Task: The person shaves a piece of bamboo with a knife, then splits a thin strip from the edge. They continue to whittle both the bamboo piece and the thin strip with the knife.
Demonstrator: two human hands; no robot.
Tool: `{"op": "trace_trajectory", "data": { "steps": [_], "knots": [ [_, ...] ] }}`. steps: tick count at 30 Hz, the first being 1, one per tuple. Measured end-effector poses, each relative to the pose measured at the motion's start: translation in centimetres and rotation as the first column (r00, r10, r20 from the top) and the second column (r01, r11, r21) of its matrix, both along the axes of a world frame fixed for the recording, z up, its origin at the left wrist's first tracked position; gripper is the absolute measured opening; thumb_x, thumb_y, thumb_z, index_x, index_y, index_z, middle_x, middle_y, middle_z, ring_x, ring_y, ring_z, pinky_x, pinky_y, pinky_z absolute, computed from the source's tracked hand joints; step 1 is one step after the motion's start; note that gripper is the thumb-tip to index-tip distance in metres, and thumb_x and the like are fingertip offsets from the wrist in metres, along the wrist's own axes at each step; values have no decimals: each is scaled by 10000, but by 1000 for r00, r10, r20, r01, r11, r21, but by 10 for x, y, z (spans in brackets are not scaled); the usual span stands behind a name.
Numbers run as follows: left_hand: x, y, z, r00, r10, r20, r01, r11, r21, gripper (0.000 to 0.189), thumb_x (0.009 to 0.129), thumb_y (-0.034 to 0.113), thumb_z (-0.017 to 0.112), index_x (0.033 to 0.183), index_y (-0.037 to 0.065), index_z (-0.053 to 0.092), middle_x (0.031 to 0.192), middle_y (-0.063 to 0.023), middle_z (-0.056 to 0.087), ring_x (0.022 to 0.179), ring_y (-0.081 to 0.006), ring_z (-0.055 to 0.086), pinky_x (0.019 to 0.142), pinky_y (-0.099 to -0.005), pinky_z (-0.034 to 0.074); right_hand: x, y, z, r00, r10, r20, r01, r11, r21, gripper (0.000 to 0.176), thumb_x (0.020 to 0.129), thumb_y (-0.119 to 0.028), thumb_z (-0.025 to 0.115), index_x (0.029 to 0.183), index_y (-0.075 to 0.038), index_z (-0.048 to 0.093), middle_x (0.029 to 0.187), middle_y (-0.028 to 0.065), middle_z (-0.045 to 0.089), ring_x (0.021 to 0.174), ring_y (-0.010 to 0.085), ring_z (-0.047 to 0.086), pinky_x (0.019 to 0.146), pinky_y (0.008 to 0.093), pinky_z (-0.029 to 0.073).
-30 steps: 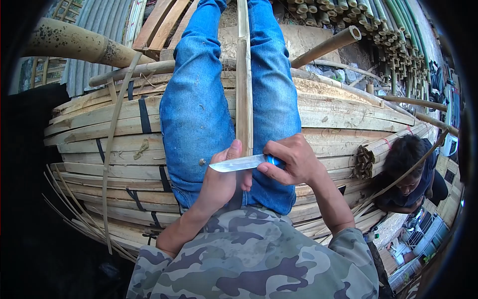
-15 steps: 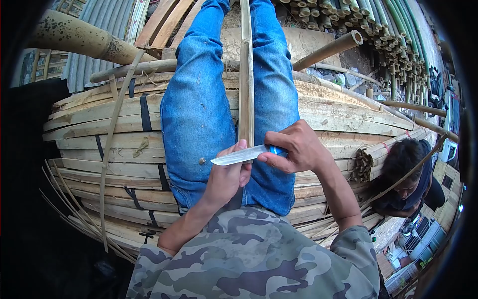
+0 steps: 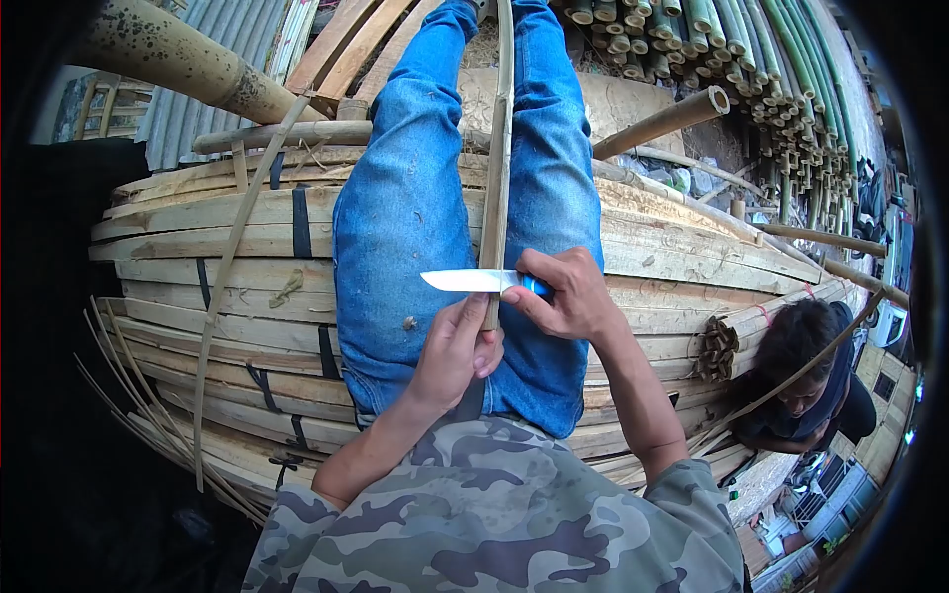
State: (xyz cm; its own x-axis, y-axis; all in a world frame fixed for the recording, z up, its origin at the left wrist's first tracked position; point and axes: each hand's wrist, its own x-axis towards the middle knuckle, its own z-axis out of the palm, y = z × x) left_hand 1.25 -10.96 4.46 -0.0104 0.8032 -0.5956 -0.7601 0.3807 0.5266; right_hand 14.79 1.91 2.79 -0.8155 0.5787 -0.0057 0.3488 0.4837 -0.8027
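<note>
A long split bamboo strip (image 3: 497, 168) runs between my legs toward my body, its near end over my lap. My left hand (image 3: 453, 354) is closed around that near end, with the thumb up along its side. My right hand (image 3: 575, 301) grips a knife by its blue handle (image 3: 535, 287). The bright blade (image 3: 463, 281) lies crosswise over the strip just beyond my left thumb, its tip pointing left.
I sit on bundled wooden slats (image 3: 237, 242) tied with black bands. Thin strips (image 3: 148, 415) fan out at left. A person (image 3: 806, 371) crouches at right beside a tied bundle (image 3: 736, 336). Bamboo poles (image 3: 692, 40) are stacked at upper right; a cut pole (image 3: 662, 122) juts out nearby.
My right hand and the knife have moved forward along the strip, away from my body. The blade has turned more level. My left hand still holds the strip's end.
</note>
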Motion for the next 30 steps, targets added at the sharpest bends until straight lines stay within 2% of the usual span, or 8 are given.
{"op": "trace_trajectory", "data": {
  "steps": [5, 8, 14, 17, 24, 27, 28, 30],
  "knots": [
    [-4, -3, -7, 997, 2, 74, -10, 994, 106, 445, 1090, 343, 308, 740, 93, 423, 502, 38, 306, 411, -59, 261, 403, -221, 266, 0, 13, 5, 978, 205, 41, -201, 975, -92, 355, 934, -390, 623, 870, -49, 547, 614, 182, 559, 588, 405, 561, 535, 449, 403],
    [-5, -2, -3, 995, -7, 104, -8, 991, 137, 442, 1092, 327, 303, 737, 92, 421, 499, 38, 305, 409, -60, 267, 403, -224, 270, 0, 12, 16, 980, 191, -61, -199, 964, -178, 340, 958, -378, 592, 927, -42, 553, 636, 186, 571, 609, 412, 569, 547, 462, 411],
    [-5, 1, 2, 994, -16, 106, 2, 992, 129, 455, 1092, 326, 303, 723, 89, 424, 489, 42, 294, 404, -60, 262, 403, -224, 269, 12, 29, 29, 941, 307, 141, -287, 947, -146, 339, 969, -369, 576, 885, -41, 571, 619, 186, 555, 599, 419, 565, 549, 480, 413],
    [-5, 1, -1, 994, -31, 104, 15, 989, 148, 459, 1092, 331, 301, 718, 94, 421, 488, 47, 286, 405, -57, 261, 401, -221, 267, 10, 37, 10, 945, 301, 131, -297, 954, -52, 366, 970, -373, 575, 817, -42, 552, 610, 195, 543, 594, 426, 555, 544, 484, 401],
    [-8, -4, -1, 991, -71, 111, 48, 979, 196, 481, 1093, 344, 289, 688, 111, 404, 478, 61, 296, 403, -51, 273, 394, -211, 282, -18, 128, -19, 966, 21, 259, -54, 991, 124, 432, 1009, -346, 525, 754, 2, 541, 584, 230, 507, 555, 428, 501, 554, 478, 376],
    [-12, -2, 2, 995, -61, 74, 43, 976, 215, 484, 1094, 338, 284, 690, 106, 417, 477, 61, 300, 401, -51, 275, 390, -211, 285, -23, 157, -30, 942, -215, 256, 109, 922, 371, 463, 1012, -379, 510, 772, 14, 561, 602, 242, 522, 591, 446, 509, 589, 512, 382],
    [-12, -1, 5, 996, -66, 53, 54, 980, 191, 484, 1092, 327, 302, 690, 94, 439, 481, 49, 312, 399, -51, 290, 388, -214, 296, -21, 161, -27, 937, -263, 230, 191, 937, 294, 485, 1019, -380, 497, 755, 26, 527, 568, 216, 480, 527, 382, 477, 557, 476, 371],
    [-15, 0, 7, 997, -80, -21, 83, 984, 158, 482, 1082, 350, 347, 700, 83, 467, 503, 40, 354, 418, -50, 325, 406, -215, 305, -14, 153, -8, 947, -218, 237, 168, 962, 214, 500, 1013, -402, 501, 746, 18, 545, 585, 220, 513, 537, 379, 502, 564, 469, 383]
  ]
}}
